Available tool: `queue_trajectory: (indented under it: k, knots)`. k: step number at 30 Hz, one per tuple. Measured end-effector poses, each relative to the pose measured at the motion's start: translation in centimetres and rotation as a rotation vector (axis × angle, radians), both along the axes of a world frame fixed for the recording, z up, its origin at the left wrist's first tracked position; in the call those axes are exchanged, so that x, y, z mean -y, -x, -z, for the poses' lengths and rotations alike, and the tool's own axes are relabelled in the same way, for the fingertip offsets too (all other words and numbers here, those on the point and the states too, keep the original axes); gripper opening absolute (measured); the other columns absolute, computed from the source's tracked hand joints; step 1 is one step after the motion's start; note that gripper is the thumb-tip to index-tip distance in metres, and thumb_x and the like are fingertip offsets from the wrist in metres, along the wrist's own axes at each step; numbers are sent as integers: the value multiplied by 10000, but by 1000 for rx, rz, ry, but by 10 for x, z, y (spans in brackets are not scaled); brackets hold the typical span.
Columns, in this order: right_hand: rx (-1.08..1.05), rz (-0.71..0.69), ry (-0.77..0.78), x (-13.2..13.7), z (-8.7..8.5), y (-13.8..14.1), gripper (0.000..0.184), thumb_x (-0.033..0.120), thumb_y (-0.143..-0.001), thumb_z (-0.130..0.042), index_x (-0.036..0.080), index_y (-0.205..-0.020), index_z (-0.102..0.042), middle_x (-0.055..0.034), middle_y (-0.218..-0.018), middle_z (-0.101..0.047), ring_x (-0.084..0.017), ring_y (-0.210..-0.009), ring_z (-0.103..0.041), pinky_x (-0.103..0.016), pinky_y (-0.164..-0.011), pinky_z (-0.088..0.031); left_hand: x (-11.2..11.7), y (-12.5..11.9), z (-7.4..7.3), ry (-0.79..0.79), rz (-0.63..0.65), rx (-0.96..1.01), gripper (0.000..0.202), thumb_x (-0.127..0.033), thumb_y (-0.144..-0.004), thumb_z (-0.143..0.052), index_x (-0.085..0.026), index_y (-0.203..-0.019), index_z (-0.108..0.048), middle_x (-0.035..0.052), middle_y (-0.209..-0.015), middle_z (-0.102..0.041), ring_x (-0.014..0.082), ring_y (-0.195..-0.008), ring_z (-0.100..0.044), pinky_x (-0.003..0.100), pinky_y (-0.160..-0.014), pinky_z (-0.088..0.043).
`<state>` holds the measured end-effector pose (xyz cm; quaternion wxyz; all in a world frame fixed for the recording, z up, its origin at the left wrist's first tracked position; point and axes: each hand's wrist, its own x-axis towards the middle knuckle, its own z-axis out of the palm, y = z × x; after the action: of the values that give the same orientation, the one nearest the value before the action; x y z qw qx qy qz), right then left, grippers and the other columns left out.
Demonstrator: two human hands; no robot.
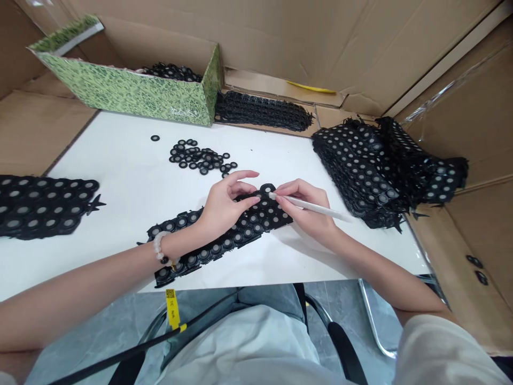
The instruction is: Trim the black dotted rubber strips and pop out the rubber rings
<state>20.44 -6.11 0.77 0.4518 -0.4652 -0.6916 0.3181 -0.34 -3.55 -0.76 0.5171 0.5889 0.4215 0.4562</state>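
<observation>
A strip of black rubber sheet [248,231] with rows of moulded rings lies slantwise on the white table in front of me. My left hand [224,206] rests over its far edge, thumb and fingers pinching the sheet near its right end, with the index finger raised. In my right hand [306,208] is a slim white pen-like stick [316,207], its tip at a ring in the sheet's top right corner. Fingers partly hide that tip. Beyond my hands lies a loose pile of small black rings [200,156].
A green patterned box [140,93] at the back left holds black pieces. Beside it lies a stack of black strips [264,111]. More ring sheets are heaped at right [360,166], and another sheet [40,206] lies at left. Cardboard walls surround the white table [128,155].
</observation>
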Motion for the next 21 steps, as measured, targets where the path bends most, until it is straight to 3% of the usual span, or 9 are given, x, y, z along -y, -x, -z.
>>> queue_trajectory:
  k: [7, 13, 18, 21]
  knots:
    - [85, 27, -147, 2, 12, 4, 55, 282, -932, -658, 243, -910, -692, -35, -961, -766, -192, -912, -732, -332, -811, -590, 2, 0, 2, -1, -36, -15, 493, -224, -741, -803, -156, -1217, -695, 48, -894, -774, 213, -956, -734, 376, -1017, -549]
    - [119, 24, -168, -1, 19, 7, 75, 296, -943, -636, 248, -912, -683, -44, -961, -763, -200, -918, -731, -345, -813, -591, 6, 0, 2, -71, -2, -105, 464, -250, -787, -770, -197, -1243, -705, 56, -934, -784, 225, -963, -733, 376, -986, -547]
    - [-16, -10, -76, -4, 10, 5, 68, 298, -904, -691, 235, -879, -688, -46, -969, -766, -196, -926, -730, -349, -834, -587, 0, 2, 0, -92, -39, -94, 409, -259, -778, -777, -177, -1174, -716, 63, -962, -766, 209, -955, -721, 347, -956, -551]
    - [-110, -12, 27, -7, 1, 2, 97, 287, -865, -732, 217, -822, -681, -67, -1091, -760, -203, -1006, -723, -346, -849, -584, -8, 5, -1, -62, -65, -76, 370, -300, -764, -794, -153, -1097, -725, 74, -964, -755, 206, -946, -715, 332, -924, -556]
